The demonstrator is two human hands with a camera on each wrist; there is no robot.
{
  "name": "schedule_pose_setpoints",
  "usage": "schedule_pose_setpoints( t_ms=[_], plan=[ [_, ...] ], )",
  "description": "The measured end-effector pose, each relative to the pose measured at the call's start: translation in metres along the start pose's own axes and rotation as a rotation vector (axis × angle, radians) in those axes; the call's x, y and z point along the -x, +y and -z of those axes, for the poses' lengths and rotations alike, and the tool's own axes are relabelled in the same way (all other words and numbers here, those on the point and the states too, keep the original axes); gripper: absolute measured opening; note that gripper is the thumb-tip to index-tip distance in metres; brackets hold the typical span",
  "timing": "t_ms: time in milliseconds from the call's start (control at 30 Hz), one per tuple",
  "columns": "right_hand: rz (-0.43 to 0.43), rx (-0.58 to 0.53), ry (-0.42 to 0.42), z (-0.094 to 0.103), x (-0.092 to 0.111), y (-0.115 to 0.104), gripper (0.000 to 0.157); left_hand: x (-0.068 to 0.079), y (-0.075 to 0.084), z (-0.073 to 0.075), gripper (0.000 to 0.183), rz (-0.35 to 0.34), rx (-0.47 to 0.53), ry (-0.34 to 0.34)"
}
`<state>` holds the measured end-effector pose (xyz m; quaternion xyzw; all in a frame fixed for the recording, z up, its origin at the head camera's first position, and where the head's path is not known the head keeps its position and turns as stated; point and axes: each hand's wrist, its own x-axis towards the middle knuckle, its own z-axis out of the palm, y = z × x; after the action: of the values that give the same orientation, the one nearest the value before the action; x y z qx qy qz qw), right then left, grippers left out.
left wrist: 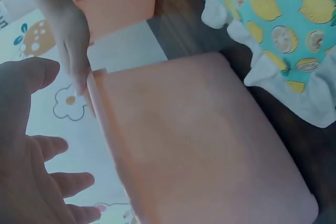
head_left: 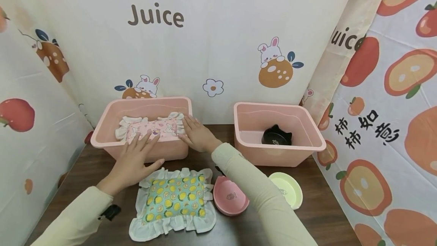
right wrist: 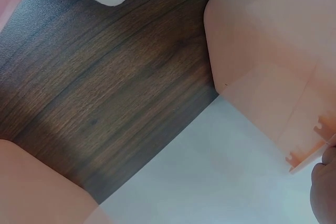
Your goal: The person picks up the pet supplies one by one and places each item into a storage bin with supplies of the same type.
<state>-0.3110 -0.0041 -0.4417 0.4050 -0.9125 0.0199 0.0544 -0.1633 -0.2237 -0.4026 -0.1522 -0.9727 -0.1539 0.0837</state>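
- Bearing the whole lot: dark wood-grain table.
- Left bin, pink, containing the pink cushion; a hard lean on its rim might tip it.
- Right bin, pink, standing apart from its twin.
- Lemon cushion, white-frilled, flat on the table before the left bin.
- Pink cushion, frilled, lying high inside the left bin; uneven pressing could raise one end, its frill riding over the rim.
- Left hand, fingers spread, grasping nothing, at the front rim; contact unclear.
- Right hand, fingers straight, unclenched, at the right-hand rim; contact with the frill cannot be told.
- Pink bowl, beside the lemon cushion; a dropped right sleeve could knock it.
- Pale green dish, before the right bin; likewise exposed.
- Black bowl, eared, inside the right bin.
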Motion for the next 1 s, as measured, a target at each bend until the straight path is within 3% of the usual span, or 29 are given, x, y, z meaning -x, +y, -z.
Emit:
schedule_pose_setpoints(
  t_ms=[167,367,567,800,1000],
  plan=[
    [-0.001,0.01,-0.006,-0.001,-0.001,0.0,0.068,0.017,0.004,-0.012,0.079,-0.026,-0.007,0.025],
    [0.0,0.002,-0.01,0.0,0.0,-0.001,0.068,0.038,0.008,-0.032,0.079,-0.011,0.003,-0.005],
    [0.003,-0.007,-0.003,0.0,0.001,-0.002,0.068,0.057,0.012,-0.057,0.077,0.022,0.048,-0.009],
    [-0.003,0.004,-0.003,0.0,0.001,-0.001,0.068,0.076,0.017,-0.089,0.079,-0.023,0.073,0.019],
    [-0.005,0.002,0.006,-0.001,0.0,-0.001,0.069,0.082,0.015,-0.108,0.091,-0.043,0.108,-0.062]
  ],
)
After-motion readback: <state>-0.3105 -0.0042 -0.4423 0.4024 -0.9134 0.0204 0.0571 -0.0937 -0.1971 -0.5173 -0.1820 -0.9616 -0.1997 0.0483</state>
